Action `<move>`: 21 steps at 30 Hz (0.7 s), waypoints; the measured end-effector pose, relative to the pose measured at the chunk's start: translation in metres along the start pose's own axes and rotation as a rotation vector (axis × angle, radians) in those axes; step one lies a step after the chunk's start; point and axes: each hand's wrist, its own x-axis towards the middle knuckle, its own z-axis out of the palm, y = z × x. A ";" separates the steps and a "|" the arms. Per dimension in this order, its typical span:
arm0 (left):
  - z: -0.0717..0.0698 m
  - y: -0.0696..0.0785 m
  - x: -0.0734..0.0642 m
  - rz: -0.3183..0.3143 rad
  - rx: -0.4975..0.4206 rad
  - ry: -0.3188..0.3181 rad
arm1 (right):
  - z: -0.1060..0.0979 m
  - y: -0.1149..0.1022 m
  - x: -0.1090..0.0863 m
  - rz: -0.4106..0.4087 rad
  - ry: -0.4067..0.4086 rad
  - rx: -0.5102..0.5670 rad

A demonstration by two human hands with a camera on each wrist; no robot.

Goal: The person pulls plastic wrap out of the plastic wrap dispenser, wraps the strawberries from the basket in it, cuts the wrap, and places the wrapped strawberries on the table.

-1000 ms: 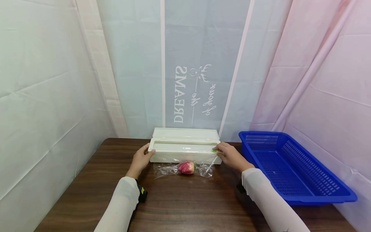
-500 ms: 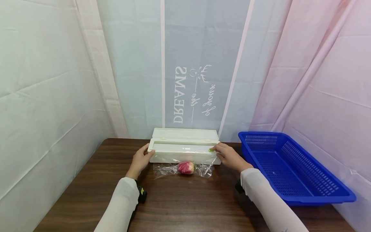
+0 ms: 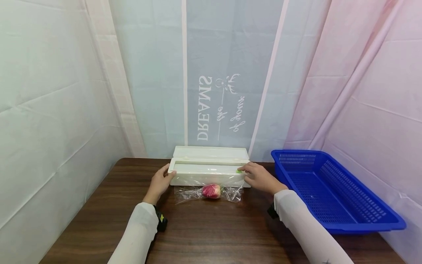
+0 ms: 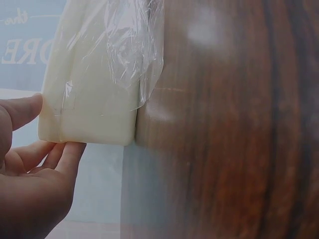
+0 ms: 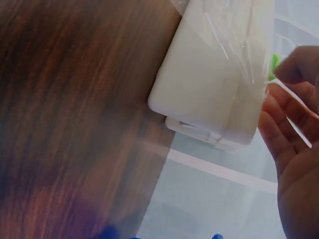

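Note:
A cream plastic-wrap dispenser (image 3: 204, 179) lies across the far part of the table, its lid (image 3: 211, 152) tipped back. My left hand (image 3: 159, 184) grips its left end; in the left wrist view the thumb is on the top edge and the fingers curl against the end face. On the cutting rail near the right end, my right hand (image 3: 262, 178) pinches a small green slide cutter (image 5: 274, 65). Clear film (image 4: 132, 55) hangs down over the front. Before the dispenser sits a red and pale-yellow fruit (image 3: 211, 191), with film spread on both sides of it.
A blue perforated plastic basket (image 3: 339, 224) stands on the right, close to my right forearm. The brown wood-grain table (image 3: 211, 234) ends just behind the dispenser, where a printed curtain (image 3: 158, 91) hangs. More pale cloth encloses both sides.
My right hand has slid slightly left along the rail with the green slide cutter, mostly during the first half second. My left hand, the dispenser and the fruit stay nearly in place.

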 end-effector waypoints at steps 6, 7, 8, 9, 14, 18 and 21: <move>0.000 0.000 -0.001 0.009 0.002 -0.002 | 0.003 -0.007 0.005 0.041 0.077 -0.019; 0.000 0.000 0.000 0.008 0.005 -0.002 | 0.004 -0.010 0.007 0.050 0.091 -0.020; 0.000 0.000 0.000 0.006 0.006 0.001 | 0.005 -0.013 0.008 0.066 0.099 -0.016; 0.000 0.000 0.000 0.004 0.007 0.002 | 0.006 -0.015 0.010 0.080 0.108 -0.016; 0.000 -0.001 0.001 -0.003 0.006 0.015 | 0.010 -0.022 0.013 0.162 0.114 -0.025; 0.001 -0.001 0.002 -0.005 0.007 0.014 | 0.012 -0.021 0.012 0.212 0.107 -0.024; 0.001 -0.002 0.002 -0.005 0.007 0.014 | 0.012 -0.021 0.012 0.228 0.101 -0.015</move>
